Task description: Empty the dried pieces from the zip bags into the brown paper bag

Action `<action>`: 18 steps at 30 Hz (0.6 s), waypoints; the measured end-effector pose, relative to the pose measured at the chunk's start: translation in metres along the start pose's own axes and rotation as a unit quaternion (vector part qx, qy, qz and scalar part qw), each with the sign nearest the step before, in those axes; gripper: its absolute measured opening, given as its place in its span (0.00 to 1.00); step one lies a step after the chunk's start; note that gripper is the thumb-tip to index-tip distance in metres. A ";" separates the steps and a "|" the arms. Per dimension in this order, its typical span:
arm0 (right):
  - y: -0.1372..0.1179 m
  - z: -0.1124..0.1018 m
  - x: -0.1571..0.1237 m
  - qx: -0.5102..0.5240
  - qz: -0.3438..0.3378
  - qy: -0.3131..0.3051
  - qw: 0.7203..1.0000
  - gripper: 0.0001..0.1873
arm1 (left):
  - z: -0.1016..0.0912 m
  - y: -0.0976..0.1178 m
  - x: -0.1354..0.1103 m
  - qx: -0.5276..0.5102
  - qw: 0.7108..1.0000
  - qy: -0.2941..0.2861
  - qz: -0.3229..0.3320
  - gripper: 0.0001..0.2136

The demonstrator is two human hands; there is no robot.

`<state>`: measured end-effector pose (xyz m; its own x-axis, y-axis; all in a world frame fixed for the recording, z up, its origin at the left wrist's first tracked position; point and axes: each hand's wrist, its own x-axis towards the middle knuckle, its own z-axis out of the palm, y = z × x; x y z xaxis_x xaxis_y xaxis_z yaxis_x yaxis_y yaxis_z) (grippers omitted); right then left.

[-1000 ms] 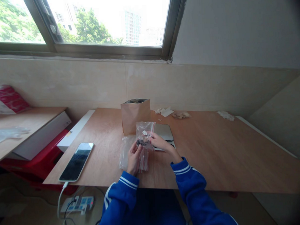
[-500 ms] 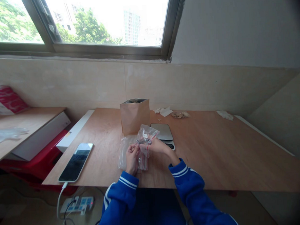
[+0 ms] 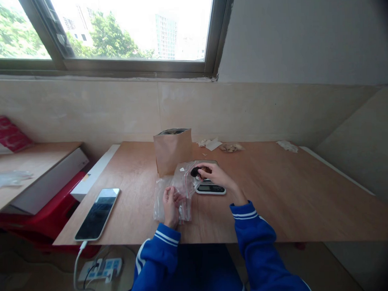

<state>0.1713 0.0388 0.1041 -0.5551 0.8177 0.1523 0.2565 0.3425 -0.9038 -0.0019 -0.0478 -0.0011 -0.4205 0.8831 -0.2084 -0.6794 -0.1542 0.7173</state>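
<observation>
My left hand (image 3: 170, 201) pinches the edge of a clear zip bag (image 3: 183, 176), whose mouth faces right. My right hand (image 3: 216, 175) is closed on a dark brown and black lump (image 3: 195, 171) at the mouth of that bag; its kind is too small to make out. More clear bags (image 3: 160, 202) lie flat beneath and beside my left hand. Behind them a brown paper pouch (image 3: 172, 152) stands upright, its top open. A small kitchen scale (image 3: 211, 188) sits under my right hand, its plate mostly hidden.
A phone (image 3: 98, 213) on a charging cable lies at the table's left. By the wall are white scraps (image 3: 212, 144), a pile of light brown pieces (image 3: 232, 148) and a crumpled tissue (image 3: 287, 146). A power strip (image 3: 101, 269) rests below the left edge.
My right hand has moved right from the zip bag, and the dark lump now shows in its fingers. The bag's mouth has turned to the right; my left hand stays on it.
</observation>
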 end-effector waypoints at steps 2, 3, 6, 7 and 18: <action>-0.013 -0.016 0.004 -0.026 -0.009 0.007 1.000 0.19 | -0.001 0.000 0.000 0.011 1.000 0.010 0.002 0.15; -0.022 -0.024 0.009 -0.045 -0.018 0.020 0.999 0.19 | -0.001 0.001 0.000 0.018 1.000 0.011 0.002 0.14; -0.056 -0.037 0.034 -0.120 -0.064 0.074 0.988 0.17 | -0.003 0.001 0.000 0.039 0.999 0.001 -0.006 0.13; -0.069 -0.038 0.046 -0.146 -0.085 0.089 0.982 0.16 | -0.003 0.001 -0.001 0.041 0.999 -0.001 -0.009 0.13; -0.090 0.006 0.168 -0.303 -0.218 0.119 0.920 0.10 | 0.001 0.004 -0.003 0.036 0.999 0.005 -0.026 0.16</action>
<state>0.0500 0.1422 0.2084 -0.5391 0.5954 0.5957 0.4845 0.7978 -0.3589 -0.0022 -0.0509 0.0032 -0.3917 0.8846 -0.2532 -0.6554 -0.0752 0.7515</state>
